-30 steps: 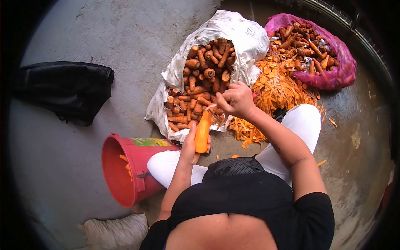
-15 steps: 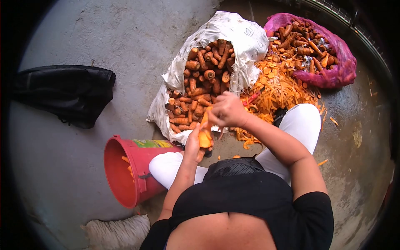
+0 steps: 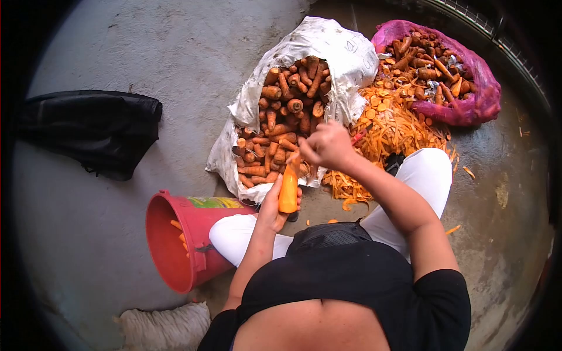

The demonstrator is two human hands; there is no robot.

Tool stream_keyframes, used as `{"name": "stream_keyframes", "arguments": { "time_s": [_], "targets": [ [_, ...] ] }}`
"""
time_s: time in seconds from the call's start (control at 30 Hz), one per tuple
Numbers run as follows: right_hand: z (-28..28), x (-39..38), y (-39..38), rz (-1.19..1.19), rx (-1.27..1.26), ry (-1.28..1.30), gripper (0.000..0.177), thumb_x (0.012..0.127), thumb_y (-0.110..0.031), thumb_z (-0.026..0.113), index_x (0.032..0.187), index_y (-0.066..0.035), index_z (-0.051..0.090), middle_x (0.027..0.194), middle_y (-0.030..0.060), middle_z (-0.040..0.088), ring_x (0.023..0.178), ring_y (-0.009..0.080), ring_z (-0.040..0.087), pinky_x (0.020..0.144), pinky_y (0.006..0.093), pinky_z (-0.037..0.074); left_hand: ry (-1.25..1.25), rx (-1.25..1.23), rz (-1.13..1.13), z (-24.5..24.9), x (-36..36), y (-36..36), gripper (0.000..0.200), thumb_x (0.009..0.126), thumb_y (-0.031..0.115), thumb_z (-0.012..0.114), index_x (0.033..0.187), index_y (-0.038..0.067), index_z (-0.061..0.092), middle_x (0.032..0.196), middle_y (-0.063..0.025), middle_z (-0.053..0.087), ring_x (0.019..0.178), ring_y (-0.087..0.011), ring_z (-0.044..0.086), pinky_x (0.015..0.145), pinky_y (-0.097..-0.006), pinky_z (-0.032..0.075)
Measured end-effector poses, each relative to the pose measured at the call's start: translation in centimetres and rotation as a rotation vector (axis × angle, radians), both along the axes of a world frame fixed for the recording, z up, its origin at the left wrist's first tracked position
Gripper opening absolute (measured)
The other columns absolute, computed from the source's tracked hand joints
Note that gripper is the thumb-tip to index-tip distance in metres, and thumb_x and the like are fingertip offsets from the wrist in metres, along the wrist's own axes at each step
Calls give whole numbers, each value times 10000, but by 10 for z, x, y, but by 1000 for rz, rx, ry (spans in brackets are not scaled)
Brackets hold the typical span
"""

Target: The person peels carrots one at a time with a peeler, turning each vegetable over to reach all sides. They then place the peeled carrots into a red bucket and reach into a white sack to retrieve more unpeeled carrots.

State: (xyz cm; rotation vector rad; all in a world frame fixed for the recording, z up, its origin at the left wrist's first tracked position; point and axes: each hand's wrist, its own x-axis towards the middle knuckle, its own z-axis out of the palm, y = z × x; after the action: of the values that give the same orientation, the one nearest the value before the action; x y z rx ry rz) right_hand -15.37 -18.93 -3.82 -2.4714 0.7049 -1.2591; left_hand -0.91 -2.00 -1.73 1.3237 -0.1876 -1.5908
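Note:
A carrot [image 3: 288, 192] stands slanted in my left hand [image 3: 273, 207], its near end bright orange and smooth, its far end duller. The fingers of that hand wrap round it from the left and below. Just past the carrot's far end, my right hand [image 3: 329, 144] is closed, its fingertips by the tip; I cannot tell what they grip. Beyond both hands lies an open white sack [image 3: 345, 50] full of unpeeled carrots [image 3: 293, 105]. A heap of orange peelings [image 3: 398, 131] lies right of it, with a small red object [image 3: 358, 138] at its edge.
A red bucket [image 3: 202, 257] lies tipped at the left with a few peeled carrots [image 3: 180, 232] inside. A pink mesh sack [image 3: 483, 102] of carrot pieces stands at the far right. Black cloth or plastic [image 3: 96, 131] lies on the left floor, a pale sack [image 3: 167, 327] nearer me.
My right hand has moved off the carrot, a little away and to the right. The carrot has turned in my left hand and shows more of its smooth orange side.

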Motion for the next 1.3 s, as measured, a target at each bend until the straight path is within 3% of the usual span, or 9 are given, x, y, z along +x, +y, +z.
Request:
{"name": "stream_keyframes", "arguments": {
  "time_s": [0.13, 0.3, 0.5, 0.6, 0.83, 0.93, 1.1, 1.2, 1.3],
  "targets": [
    [4, -1, 9, 27, -19, 9, 394, 862, -266, 566, 488, -165, 634, 430, -15, 532, 420, 131, 464, 518, 302, 381, 78, 42, 113, -11, 5, -2, 425, 974, 441, 417, 1095, 50, 534, 840, -85, 601, 704, -183, 606, 596, -298, 518],
    [-2, -15, -28, -202, 567, 40, 434, 909, -355, 505, 592, -144, 714, 395, 3, 525, 333, 119, 469, 369, 276, 349, 164, 71, 227, -4, 0, -2, 408, 965, 417, 449, 1168, 71, 524, 861, -98, 592, 712, -198, 587, 597, -295, 510],
    [5, -12, 2, 88, 174, 67, 334, 807, -240, 612, 484, -155, 621, 460, 0, 530, 494, 158, 495, 550, 313, 398, 260, 44, 175, -8, 1, -3, 424, 971, 434, 409, 1196, 94, 526, 834, -83, 575, 655, -194, 559, 532, -267, 461],
    [1, -1, 22, 251, 16, -17, 328, 784, -228, 622, 469, -146, 584, 479, -6, 547, 497, 182, 492, 540, 324, 362, 143, 100, 144, -7, -2, -1, 405, 972, 434, 397, 1173, 109, 531, 815, -92, 562, 619, -202, 553, 489, -275, 449],
    [-11, 1, -1, 134, 56, -11, 348, 793, -265, 617, 461, -167, 588, 460, -20, 523, 479, 146, 465, 527, 311, 372, 265, 6, -14, -1, -3, 3, 405, 985, 426, 342, 1133, 82, 493, 769, -110, 560, 583, -204, 572, 433, -281, 449],
    [-32, -13, -52, -145, 134, 327, 441, 911, -342, 491, 514, -192, 612, 407, -22, 421, 462, 113, 424, 558, 306, 408, 333, -21, -94, 3, -4, 5, 423, 989, 432, 326, 1151, 75, 483, 771, -112, 555, 576, -195, 571, 429, -270, 452],
    [-89, -26, -96, -410, 545, 727, 596, 926, -500, 382, 587, -90, 650, 529, 40, 585, 616, 194, 615, 708, 376, 492, 451, -34, -84, 10, 0, 6, 503, 989, 473, 311, 1250, 68, 454, 761, -111, 557, 555, -177, 551, 440, -248, 457],
    [-116, -30, -94, -435, 1102, 482, 689, 851, -618, 450, 793, 25, 693, 774, 171, 674, 777, 283, 661, 681, 408, 505, 477, -107, -35, 11, -1, -1, 500, 995, 465, 308, 1235, 53, 457, 719, -115, 533, 544, -199, 519, 463, -278, 452],
    [-173, -38, -98, -408, 1246, 320, 781, 774, -713, 503, 827, 42, 692, 787, 183, 667, 756, 295, 661, 646, 365, 492, 489, -151, -6, 4, 1, -6, 545, 984, 510, 308, 1207, 41, 472, 702, -105, 543, 528, -205, 508, 472, -282, 447]
  ]
}}
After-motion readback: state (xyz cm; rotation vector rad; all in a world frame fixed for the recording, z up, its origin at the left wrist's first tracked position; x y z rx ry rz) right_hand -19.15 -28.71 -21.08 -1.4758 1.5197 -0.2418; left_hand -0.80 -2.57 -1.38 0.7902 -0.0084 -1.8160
